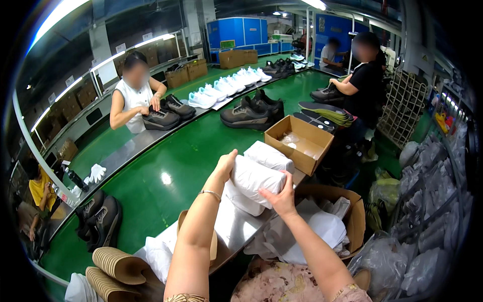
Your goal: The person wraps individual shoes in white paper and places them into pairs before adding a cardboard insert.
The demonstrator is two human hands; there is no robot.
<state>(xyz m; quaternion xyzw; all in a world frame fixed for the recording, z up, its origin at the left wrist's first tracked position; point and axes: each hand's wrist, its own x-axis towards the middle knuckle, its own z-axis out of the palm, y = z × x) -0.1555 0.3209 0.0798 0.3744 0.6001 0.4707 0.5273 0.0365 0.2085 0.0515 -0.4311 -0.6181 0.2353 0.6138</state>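
A white paper bundle [256, 178], rounded like a stuffed roll, is held between my two hands. My left hand [226, 165] closes on its left end, and my right hand [282, 195] grips the right end with the thumb on the near side. Just behind it lies a second white bundle [269, 155]. Below the held one, a third white bundle [240, 199] rests on the metal bench edge [229, 224]. What fills the bundles is hidden by the paper.
An open cardboard box [297, 143] stands beyond the bundles. Dark shoes [246, 113] sit on the green conveyor belt [151, 186]. A carton of white paper [322, 226] is at right, nested brown cardboard inserts [115, 267] at lower left. Co-workers handle shoes across and at far right.
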